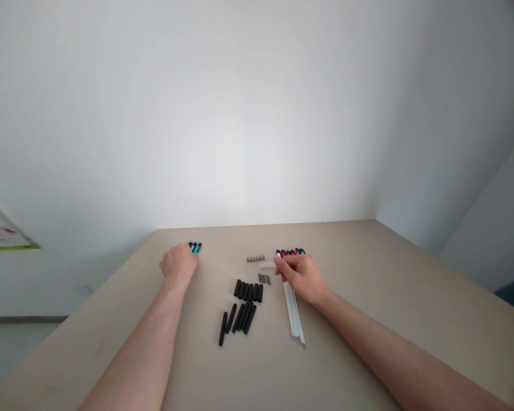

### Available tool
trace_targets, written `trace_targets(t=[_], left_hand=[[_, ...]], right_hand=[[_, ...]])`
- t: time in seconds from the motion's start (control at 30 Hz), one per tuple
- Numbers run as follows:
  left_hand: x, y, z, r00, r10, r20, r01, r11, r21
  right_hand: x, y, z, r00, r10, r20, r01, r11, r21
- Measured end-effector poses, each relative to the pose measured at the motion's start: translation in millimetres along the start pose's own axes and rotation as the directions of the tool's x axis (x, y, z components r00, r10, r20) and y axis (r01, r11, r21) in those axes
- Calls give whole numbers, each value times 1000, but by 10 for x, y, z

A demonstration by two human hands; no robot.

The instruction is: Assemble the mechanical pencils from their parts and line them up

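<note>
My left hand [180, 262] is closed, its fingers curled down at the table's far left. Right beside it lie several short black-and-teal pen parts [196, 248], partly hidden by the hand. My right hand [300, 274] is closed in a pinch, with thumb and forefinger together; what is between them is too small to make out. Under and below that hand lies a bundle of thin white pen refills [294, 314], their upper ends covered. Just beyond its fingers is a row of black-ended red and teal pen parts [292, 252].
Several thick black tubes [248, 291] and slimmer black tubes [244, 317] lie mid-table. Behind them are small metal springs [264, 278], a row of dark pointed pieces [256, 259] and a row of clear pieces [266, 265]. A white wall [248, 125] borders the table's [351, 257] far edge.
</note>
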State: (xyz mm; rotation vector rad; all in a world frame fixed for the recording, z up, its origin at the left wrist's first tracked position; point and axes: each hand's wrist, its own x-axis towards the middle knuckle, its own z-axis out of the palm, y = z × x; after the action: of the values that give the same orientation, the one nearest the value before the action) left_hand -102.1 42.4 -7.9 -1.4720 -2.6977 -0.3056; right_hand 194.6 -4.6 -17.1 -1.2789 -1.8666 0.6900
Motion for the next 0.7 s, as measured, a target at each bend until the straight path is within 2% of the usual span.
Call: trace_targets(t=[0.4,0.6,0.7], left_hand=[[-11,-10,-9,1000,-10,-23,10,1000,-15],[-40,15,-12,995,-29,-92,30,1000,7],[-35,11,13,996,-21,-86,22,1000,8]], right_hand=[[4,-3,-6,1000,-5,6,5,1000,-4],[-2,5,-7,1000,0,12,0,1000,-1],[-4,-14,-11,1000,4,13,-4,1000,-2]])
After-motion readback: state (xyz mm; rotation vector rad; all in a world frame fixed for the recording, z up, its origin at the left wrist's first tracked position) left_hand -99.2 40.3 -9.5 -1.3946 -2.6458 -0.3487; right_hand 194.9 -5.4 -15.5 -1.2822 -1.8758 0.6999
